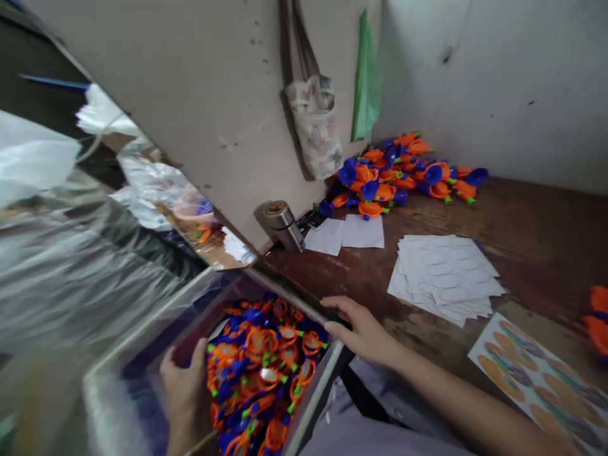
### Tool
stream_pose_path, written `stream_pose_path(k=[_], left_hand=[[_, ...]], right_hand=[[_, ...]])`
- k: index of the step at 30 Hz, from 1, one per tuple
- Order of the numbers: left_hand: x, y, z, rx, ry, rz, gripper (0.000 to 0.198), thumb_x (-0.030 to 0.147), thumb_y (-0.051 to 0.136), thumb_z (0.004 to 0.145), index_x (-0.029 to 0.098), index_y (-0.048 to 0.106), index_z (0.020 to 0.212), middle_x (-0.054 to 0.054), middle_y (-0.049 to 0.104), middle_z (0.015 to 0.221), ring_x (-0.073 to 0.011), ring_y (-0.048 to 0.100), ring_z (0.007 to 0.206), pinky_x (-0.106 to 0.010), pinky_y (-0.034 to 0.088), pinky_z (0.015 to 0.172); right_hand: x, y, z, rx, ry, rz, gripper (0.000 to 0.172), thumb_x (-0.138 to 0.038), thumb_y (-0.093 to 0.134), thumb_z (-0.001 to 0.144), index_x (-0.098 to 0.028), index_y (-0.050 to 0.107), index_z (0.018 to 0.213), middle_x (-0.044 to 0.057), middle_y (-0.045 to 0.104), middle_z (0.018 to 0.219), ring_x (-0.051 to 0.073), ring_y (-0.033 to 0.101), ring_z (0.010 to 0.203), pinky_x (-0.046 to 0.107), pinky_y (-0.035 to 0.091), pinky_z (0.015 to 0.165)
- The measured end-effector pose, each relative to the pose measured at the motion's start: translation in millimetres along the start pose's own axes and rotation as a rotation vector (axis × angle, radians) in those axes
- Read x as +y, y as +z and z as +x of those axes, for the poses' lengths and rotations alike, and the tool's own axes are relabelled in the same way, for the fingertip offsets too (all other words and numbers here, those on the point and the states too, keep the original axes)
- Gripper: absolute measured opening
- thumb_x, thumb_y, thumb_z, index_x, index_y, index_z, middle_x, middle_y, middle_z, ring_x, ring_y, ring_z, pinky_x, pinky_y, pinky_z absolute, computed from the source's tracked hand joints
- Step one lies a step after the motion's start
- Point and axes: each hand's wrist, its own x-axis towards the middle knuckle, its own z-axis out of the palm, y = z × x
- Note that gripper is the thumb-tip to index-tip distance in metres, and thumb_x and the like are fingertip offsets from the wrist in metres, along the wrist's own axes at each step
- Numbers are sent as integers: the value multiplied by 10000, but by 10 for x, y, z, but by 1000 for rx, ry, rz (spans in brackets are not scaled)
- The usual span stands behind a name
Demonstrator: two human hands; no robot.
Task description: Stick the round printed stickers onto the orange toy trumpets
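Observation:
A pale-rimmed plastic bin [311, 415] stands below me, filled on its right side with small orange and blue plastic toys [256, 380] that have green tips. My left hand [185, 386] is inside the bin, at the left edge of the toys. Its thumb and fingers are apart, with nothing visible between them but the dark inner wall behind. At the bin's right rim, by the table edge, rests my right hand [361, 329]. Its thumb and forefinger are spread and it holds nothing I can see.
The brown table [536, 215] bears a heap of similar toys [389, 171], stacked white sheets [441, 275], a printed sticker sheet [541, 386] and a metal flask [284, 225]. A cloth bag [316, 130] and a green plastic bag [365, 82] hang on the partition [190, 82].

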Motion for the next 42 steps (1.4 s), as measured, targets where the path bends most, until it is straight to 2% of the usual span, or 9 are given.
stream_pose_path(k=[3, 8, 12, 16, 20, 24, 34, 39, 42], left_hand=[[141, 625, -365, -177, 54, -84, 679, 701, 752, 850, 254, 651, 1351, -183, 689, 1497, -506, 613, 1424, -748, 461, 1201], [798, 1525, -1215, -785, 686, -273, 326, 426, 638, 1031, 231, 764, 1261, -115, 802, 1339, -297, 776, 1236, -473, 623, 1114], [1273, 1850, -1832, -1132, 1233, -305, 327, 213, 589, 1045, 241, 755, 1325, -124, 795, 1363, -260, 771, 1263, -427, 643, 1093], [1472, 1989, -2312, -1499, 1350, -178, 478, 205, 615, 1027, 229, 660, 1502, -164, 659, 1581, -332, 609, 1502, -539, 528, 1238], [1453, 2123, -2653, -1829, 1296, -86, 755, 310, 779, 948, 215, 513, 1649, -206, 454, 1738, -399, 384, 1649, -627, 389, 1318], [1413, 2298, -2843, -1850, 1152, -91, 806, 385, 809, 917, 205, 512, 1645, -207, 345, 1797, -435, 183, 1709, -699, 297, 1335], [1458, 2448, -2923, -1755, 548, -181, 638, 331, 742, 881, 215, 626, 1497, -197, 679, 1479, -333, 724, 1242, -522, 605, 1072], [1508, 2397, -2776, -1791, -124, -327, 1037, 532, 965, 713, 211, 508, 1587, -204, 758, 1334, -316, 806, 1038, -375, 651, 786], [1661, 2291, -2689, -1607, -315, -551, 1031, 546, 1015, 669, 262, 562, 1550, -128, 801, 1227, -299, 807, 1068, -353, 649, 853]], right_hand=[[97, -407, -661, 181, -35, -136, 319, -310, 614, 1060, -241, 702, 1359, 121, 794, 1320, 260, 757, 1230, 440, 618, 1068], [356, -930, -1877, 551, 53, -811, 174, -266, 598, 1072, -266, 738, 1175, 86, 818, 1060, 264, 777, 991, 398, 660, 844], [620, -1051, -2637, 575, 271, -1248, 377, -350, 824, 908, -207, 738, 1246, 179, 796, 1183, 401, 765, 1083, 539, 667, 859], [871, -924, -2934, 474, 373, -1324, 550, -192, 831, 862, -171, 698, 1395, 205, 787, 1313, 428, 760, 1193, 548, 677, 914], [893, -777, -2989, 462, 368, -1256, 519, -17, 630, 909, -215, 722, 1380, 128, 810, 1321, 366, 756, 1260, 519, 662, 1033], [665, -728, -3067, 425, 263, -1145, 573, 20, 562, 909, -229, 726, 1398, 119, 779, 1425, 314, 715, 1368, 477, 630, 1126], [781, -690, -3164, 529, 12, -979, 401, -223, 483, 1132, -350, 712, 1436, 21, 827, 1340, 221, 762, 1303, 453, 610, 1171], [902, -726, -2980, 964, -27, -939, 373, -234, 567, 1098, -436, 780, 1328, 19, 818, 1362, 275, 667, 1438, 518, 617, 1156], [770, -797, -2660, 1286, 193, -603, 310, -367, 614, 1083, -392, 795, 1334, 100, 615, 1640, 350, 575, 1532, 596, 601, 1145]])
